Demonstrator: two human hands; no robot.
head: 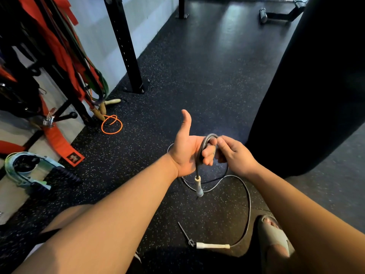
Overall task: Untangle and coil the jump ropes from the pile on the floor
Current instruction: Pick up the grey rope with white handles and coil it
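Seen from the head camera, the left hand [187, 149] is raised palm-up with the thumb pointing away, its fingers curled closed over loops of a grey jump rope [247, 196]. The right hand [235, 153] pinches the top of the same loops just beside the left fingers. One white handle [198, 185] hangs straight down below the left palm, clear of the speckled black floor [158, 80]. From the hands the rope drops and curves across the floor to a second white handle [213, 245] lying flat near a foot in a grey slide sandal [274, 236]. Well apart, to the left, an orange rope [111, 124] lies looped by the rack post [126, 46], below hanging resistance bands [65, 48]. A black punching bag [316, 80] fills the right side.
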